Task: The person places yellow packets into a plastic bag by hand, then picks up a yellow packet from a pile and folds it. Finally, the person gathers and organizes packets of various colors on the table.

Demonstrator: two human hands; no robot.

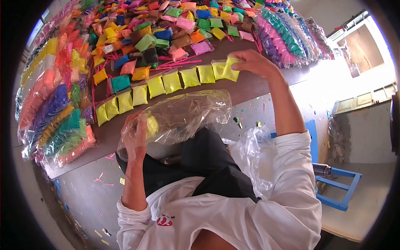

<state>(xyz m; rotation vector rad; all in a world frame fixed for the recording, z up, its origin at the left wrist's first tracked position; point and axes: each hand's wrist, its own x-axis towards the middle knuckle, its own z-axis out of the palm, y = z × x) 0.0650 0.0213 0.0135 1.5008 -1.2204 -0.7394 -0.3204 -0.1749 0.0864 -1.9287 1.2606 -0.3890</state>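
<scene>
At table (250, 85), left hand (136, 134) grips 1 bag (196, 109), right (253, 63) pinches 1 of perhaps 10 yellow packets (171, 82).

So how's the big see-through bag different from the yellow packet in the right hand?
The clear bag is much bigger than the yellow packet. The clear bag is mostly colourless, while the yellow packet is bright yellow. The clear bag is loose and wrinkly; the yellow packet is squarish. Both are held: the bag by the left hand, the packet by the right hand.
</scene>
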